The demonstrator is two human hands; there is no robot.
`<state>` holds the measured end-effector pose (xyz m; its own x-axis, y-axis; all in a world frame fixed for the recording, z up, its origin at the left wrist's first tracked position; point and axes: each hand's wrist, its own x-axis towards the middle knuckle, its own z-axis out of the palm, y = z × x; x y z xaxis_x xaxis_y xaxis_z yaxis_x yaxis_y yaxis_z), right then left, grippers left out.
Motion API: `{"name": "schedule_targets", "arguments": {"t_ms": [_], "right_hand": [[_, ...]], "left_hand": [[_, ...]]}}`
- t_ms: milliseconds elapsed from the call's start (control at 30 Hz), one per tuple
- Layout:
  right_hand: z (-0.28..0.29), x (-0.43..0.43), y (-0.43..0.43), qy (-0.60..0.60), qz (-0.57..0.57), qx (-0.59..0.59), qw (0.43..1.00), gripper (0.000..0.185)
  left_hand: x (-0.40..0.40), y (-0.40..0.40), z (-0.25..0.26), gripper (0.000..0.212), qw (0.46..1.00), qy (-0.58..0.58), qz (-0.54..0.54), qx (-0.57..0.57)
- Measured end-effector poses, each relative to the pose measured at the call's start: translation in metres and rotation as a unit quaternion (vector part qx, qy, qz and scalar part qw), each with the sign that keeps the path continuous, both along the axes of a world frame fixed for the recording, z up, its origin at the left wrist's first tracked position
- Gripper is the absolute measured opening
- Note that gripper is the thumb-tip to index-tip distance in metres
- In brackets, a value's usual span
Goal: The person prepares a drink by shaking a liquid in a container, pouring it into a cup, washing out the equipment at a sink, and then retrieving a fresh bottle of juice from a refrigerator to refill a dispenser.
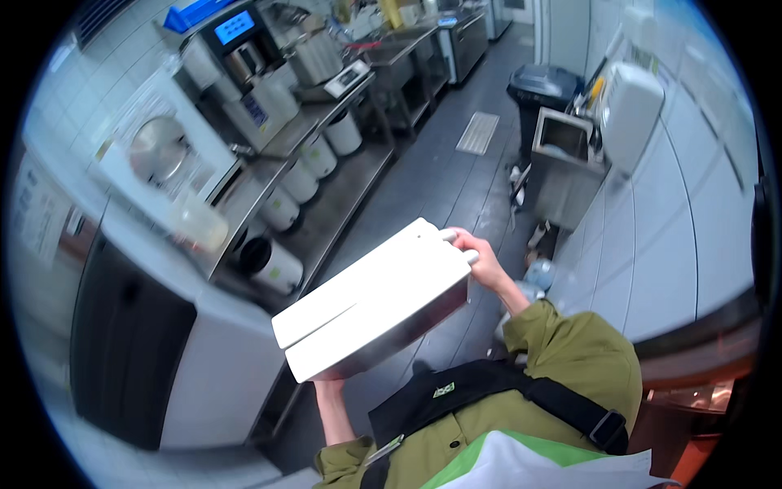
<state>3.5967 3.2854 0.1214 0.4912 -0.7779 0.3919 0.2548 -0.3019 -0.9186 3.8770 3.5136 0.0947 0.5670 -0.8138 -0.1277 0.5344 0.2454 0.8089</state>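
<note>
A long rectangular box (376,293) with two white lid panels side by side and darker, shiny side walls is held out at a slant in front of my body. My right hand (482,260) grips its far right end, fingers curled around the two short white handles there. My left hand (330,386) supports the near left end from beneath; the fingers are hidden under the box. Glare washes out the white top, and whatever is inside cannot be seen.
Left, a steel counter (293,137) carries a dispenser machine (235,67) and a translucent jug (198,223). White buckets (278,263) line its lower shelf. Right stand a small steel sink (565,165), a black bin (544,85) and a wall dispenser (632,110). A drain grate (478,132) lies in the tiled floor.
</note>
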Motion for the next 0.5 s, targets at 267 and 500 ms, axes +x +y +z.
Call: {"name": "schedule_targets", "arguments": {"t_ms": [267, 500], "right_hand": [[0.014, -0.025, -0.193, 0.014, -0.304, 0.042, 0.952, 0.008], [-0.001, -0.049, -0.43, 0.046, -0.379, 0.024, 0.924, 0.018]], "left_hand": [[0.025, -0.376, 0.055, 0.048, 0.967, -0.092, -0.153, 0.181], [0.022, -0.68, -0.017, 0.05, 0.946, -0.008, -0.289, 0.146]]}}
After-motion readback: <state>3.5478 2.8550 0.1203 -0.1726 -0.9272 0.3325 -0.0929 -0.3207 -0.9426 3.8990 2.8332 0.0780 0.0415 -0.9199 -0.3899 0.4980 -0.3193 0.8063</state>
